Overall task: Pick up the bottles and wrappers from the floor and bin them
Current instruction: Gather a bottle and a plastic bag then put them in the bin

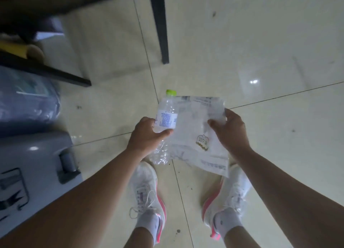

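In the head view, the left hand point(147, 136) is wrapped around the middle of a clear plastic water bottle point(164, 125) whose green cap point(171, 92) points toward 12 o'clock, while the right hand point(229, 130) pinches the right edge of a flat, translucent printed wrapper point(197, 134), thumb on top and fingers behind. Both items are lifted off the tiled floor point(260, 43), held just above the white-and-pink sneakers point(147, 193) and touching each other at the centre of the frame. At 8 o'clock stands a grey bin point(37, 158) with a bluish liner bag point(28, 99) (its opening is mostly out of frame). Two dark table legs point(160, 24) rise at 11 and 12 o'clock. Picking up appears done for these two pieces; the next move calls for a turn leftward to carry them over the bin's mouth and release
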The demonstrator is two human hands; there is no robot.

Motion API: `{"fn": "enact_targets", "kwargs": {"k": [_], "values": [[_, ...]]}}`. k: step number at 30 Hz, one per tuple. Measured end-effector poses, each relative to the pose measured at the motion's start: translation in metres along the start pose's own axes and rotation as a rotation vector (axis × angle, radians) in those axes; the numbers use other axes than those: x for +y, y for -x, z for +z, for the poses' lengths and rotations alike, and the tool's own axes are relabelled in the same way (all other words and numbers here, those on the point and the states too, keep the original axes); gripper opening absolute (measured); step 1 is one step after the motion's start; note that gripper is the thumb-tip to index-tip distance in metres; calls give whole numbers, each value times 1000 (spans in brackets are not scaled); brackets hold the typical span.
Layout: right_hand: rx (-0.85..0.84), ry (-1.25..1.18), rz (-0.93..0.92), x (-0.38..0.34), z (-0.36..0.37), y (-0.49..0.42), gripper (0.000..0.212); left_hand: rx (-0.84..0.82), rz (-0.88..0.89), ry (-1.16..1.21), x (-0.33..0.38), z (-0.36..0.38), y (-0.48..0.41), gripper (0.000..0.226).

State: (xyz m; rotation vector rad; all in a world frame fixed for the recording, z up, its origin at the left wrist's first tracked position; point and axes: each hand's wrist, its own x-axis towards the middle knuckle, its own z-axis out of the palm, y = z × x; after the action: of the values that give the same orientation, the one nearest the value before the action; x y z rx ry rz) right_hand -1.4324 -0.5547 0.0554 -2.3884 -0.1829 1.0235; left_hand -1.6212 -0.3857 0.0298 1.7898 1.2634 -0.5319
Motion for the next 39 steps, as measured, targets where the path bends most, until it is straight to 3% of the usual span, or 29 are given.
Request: {"fn": "enact_targets", "kwargs": {"k": [5, 8, 10, 12, 13, 15, 21, 26, 29, 31, 33, 35, 37, 39], "values": [[-156, 249, -112, -77, -157, 64, 42, -175, 236, 42, 112, -99, 77, 57], [-230, 313, -197, -144, -275, 107, 39, -313, 354, -5, 202, -168, 133, 70], [-285, 342, -241, -190, -353, 139, 35, -404, 417, -28, 268, -207, 181, 70], [-314, 361, -241, -230, -429, 175, 13, -480, 468, -11, 334, -239, 237, 67], [-313, 362, -241, -248, -466, 193, 10, -504, 495, -6, 364, -251, 264, 59], [-263, 319, -236, -276, -534, 227, 27, -510, 530, -23, 418, -268, 315, 50], [-149, 251, -259, -294, -699, 323, 19, -467, 659, 0, 551, -290, 434, 88], [-41, 267, -283, -282, -789, 384, 44, -525, 785, -78, 650, -295, 507, 56], [56, 144, -249, -262, -833, 422, 72, -535, 806, 27, 680, -295, 536, 45], [137, 20, -231, -239, -858, 445, 69, -529, 807, 66, 688, -298, 547, 41], [188, -252, -220, -206, -866, 469, 67, -547, 790, 129, 692, -300, 552, 39], [204, -641, -171, -178, -847, 488, 82, -585, 757, 199, 691, -299, 552, 36], [185, -942, -154, -158, -806, 498, 76, -660, 720, 272, 689, -294, 548, 32], [166, -1077, -129, -148, -751, 505, 68, -735, 687, 284, 688, -285, 545, 43]]}}
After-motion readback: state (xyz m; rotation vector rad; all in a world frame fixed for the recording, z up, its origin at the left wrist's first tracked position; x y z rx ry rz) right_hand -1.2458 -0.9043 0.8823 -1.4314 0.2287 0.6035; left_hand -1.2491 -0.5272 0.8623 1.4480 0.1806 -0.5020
